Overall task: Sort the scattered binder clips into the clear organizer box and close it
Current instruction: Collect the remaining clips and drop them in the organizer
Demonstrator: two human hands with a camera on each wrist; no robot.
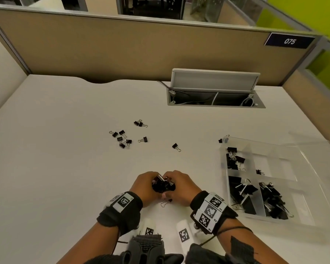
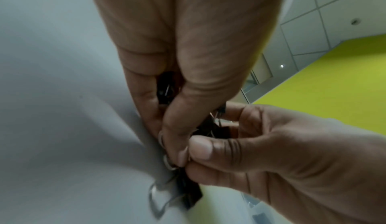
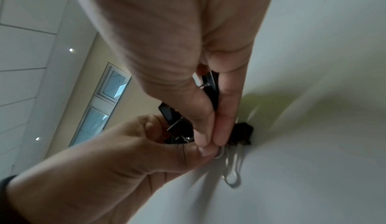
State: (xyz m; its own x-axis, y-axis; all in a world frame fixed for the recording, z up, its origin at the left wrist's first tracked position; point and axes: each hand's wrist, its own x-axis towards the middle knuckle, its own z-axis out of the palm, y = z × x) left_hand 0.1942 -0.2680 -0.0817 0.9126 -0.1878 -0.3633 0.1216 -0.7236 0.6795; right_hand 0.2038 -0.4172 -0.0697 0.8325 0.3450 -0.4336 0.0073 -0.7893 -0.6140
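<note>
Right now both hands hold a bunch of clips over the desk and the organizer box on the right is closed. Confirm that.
Not quite. The organizer box is open, its compartments uncovered in the head view. The rest holds: the left hand and right hand hold a bunch of clips over the desk.

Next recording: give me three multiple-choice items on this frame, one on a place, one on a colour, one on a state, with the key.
1. Where does the organizer box lie relative to the hands?
A. to their right
B. to their left
C. under them

2. What colour are the clip bodies in the loose clips on the desk?
A. red
B. black
C. white

3. The organizer box is:
A. closed
B. upside down
C. open

Key: 1 A, it lies right of the left hand and right hand; 2 B, every body is black; 3 C, compartments are exposed, the lid folded back.
</note>
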